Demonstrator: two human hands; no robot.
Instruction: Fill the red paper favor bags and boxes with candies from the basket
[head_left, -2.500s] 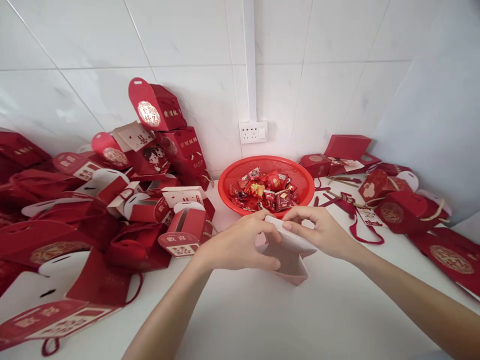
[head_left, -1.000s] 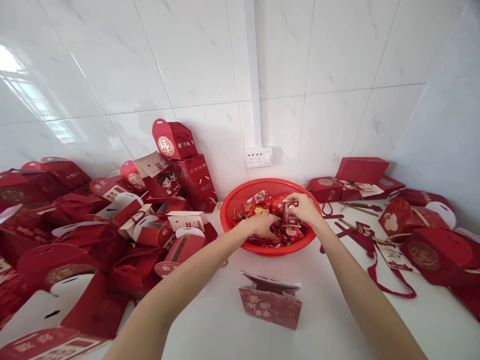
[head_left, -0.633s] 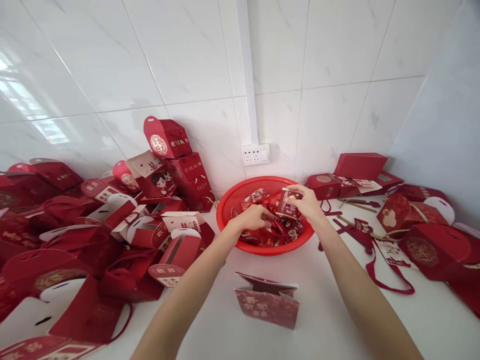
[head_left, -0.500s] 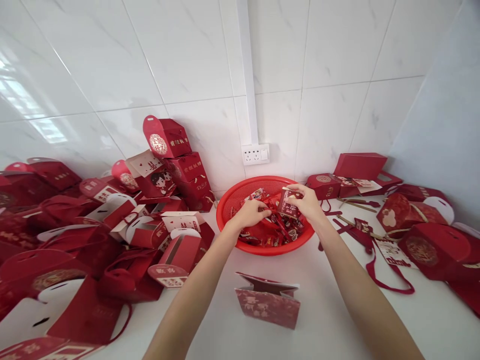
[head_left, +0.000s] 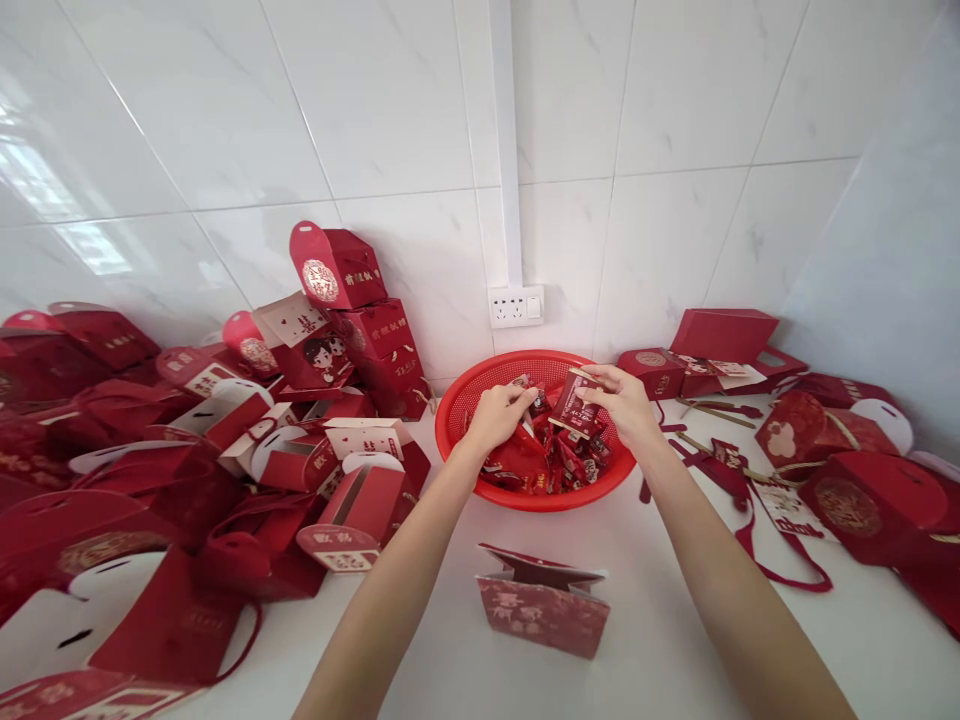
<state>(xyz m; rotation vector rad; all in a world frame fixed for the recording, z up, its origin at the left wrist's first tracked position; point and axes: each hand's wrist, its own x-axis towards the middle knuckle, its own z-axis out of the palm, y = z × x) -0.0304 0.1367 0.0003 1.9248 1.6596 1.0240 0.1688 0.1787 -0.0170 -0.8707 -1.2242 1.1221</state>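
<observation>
One flat dark-red packet [head_left: 576,403] in the fingers of the right hand [head_left: 626,406], over the red basket [head_left: 555,504] of small packets [head_left: 576,462]. Left hand [head_left: 495,416] beside it, fingers narrow; cannot tell if they grip anything. Light edge pinch seems best, to avoid creasing. White desk [head_left: 457,670]: open bag [head_left: 544,617] stands nearer, red boxes [head_left: 352,270] heaped both sides. Tiled wall [head_left: 405,90], socket [head_left: 510,308] behind.

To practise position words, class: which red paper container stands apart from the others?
The patterned container, open-topped, in front of the basket; other containers cluster at left and right.
</observation>
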